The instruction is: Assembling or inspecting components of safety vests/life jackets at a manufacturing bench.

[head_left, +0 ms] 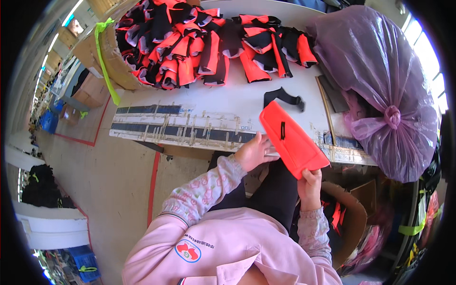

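Plainly, we are seeing one orange piece [297,147] slanting between the hands, its long axis running from ahead of the left hand [252,153] back down to the right hand [310,186]. The right is sitting nearer: it is gripping the near end at a corner, thumb on top. The left is standing open, fingers pointing toward the piece's left edge; whether they are touching, we cannot tell. We are counting two hands, one piece between them, and one black mark [282,130] showing on its face. Just past the far end, one black strap [290,99] is showing over the table [228,102]; we are not making out whether the two are joined. Farther ahead of the left hand, one orange-and-black heap [185,50] is overlapping too much for counting. Ahead and rightward of the right, we are noting one stick [326,110] and one knotted purple bag [380,61].
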`<state>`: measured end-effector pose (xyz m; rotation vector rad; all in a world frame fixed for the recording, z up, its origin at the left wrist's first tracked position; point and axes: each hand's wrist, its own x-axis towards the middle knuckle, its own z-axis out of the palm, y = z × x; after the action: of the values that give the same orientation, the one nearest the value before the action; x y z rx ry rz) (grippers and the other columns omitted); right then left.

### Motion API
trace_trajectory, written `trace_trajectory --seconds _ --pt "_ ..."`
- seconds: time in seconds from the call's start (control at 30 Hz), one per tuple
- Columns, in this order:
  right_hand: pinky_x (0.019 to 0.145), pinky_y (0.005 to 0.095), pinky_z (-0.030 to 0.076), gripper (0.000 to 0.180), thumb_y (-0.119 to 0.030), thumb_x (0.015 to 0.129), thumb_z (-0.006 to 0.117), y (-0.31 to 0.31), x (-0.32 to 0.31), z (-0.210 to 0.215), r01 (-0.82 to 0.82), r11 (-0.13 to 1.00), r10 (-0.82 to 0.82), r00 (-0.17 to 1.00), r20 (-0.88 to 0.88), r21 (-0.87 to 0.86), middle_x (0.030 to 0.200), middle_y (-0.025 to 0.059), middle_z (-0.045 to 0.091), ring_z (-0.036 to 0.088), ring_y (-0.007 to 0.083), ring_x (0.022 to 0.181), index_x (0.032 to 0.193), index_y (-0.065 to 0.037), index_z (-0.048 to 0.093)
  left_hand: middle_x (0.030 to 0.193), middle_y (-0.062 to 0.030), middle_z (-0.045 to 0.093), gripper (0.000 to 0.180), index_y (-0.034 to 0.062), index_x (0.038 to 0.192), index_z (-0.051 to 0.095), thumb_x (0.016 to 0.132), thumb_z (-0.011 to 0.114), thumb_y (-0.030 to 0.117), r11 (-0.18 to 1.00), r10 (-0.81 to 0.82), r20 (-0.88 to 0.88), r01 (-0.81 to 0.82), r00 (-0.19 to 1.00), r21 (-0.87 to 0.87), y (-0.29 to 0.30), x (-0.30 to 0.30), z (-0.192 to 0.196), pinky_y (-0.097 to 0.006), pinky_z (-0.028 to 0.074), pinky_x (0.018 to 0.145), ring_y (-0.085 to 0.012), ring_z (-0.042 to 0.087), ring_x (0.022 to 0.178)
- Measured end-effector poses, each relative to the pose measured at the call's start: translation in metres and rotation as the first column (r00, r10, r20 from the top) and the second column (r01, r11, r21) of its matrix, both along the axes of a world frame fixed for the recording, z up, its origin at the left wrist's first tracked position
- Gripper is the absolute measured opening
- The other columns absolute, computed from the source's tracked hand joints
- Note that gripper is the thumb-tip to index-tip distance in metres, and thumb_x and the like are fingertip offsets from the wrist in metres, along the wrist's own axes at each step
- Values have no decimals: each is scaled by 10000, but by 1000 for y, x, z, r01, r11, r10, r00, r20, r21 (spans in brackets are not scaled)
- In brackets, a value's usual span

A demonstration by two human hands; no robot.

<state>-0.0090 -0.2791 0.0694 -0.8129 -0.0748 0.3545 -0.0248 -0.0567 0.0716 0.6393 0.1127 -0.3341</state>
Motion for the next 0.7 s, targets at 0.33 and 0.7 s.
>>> trace_trajectory --seconds 0.33,0.7 --pt "946 316 434 527 -56 780 654 7 -38 -51 -127 977 171 945 -279 171 1222 40 546 541 174 1096 1263 -75 444 903 -25 639 201 24 958 616 824 667 164 900 419 97 -427 903 87 -32 10 34 -266 471 757 -101 597 817" --pt "940 355 446 540 -56 748 663 -15 -32 -34 -55 998 54 990 -133 -3 1194 73 551 553 208 1078 1242 -35 446 974 -52 619 322 8 1068 573 805 685 156 934 168 311 -253 935 254 -26 -10 51 -283 458 816 -133 578 898"
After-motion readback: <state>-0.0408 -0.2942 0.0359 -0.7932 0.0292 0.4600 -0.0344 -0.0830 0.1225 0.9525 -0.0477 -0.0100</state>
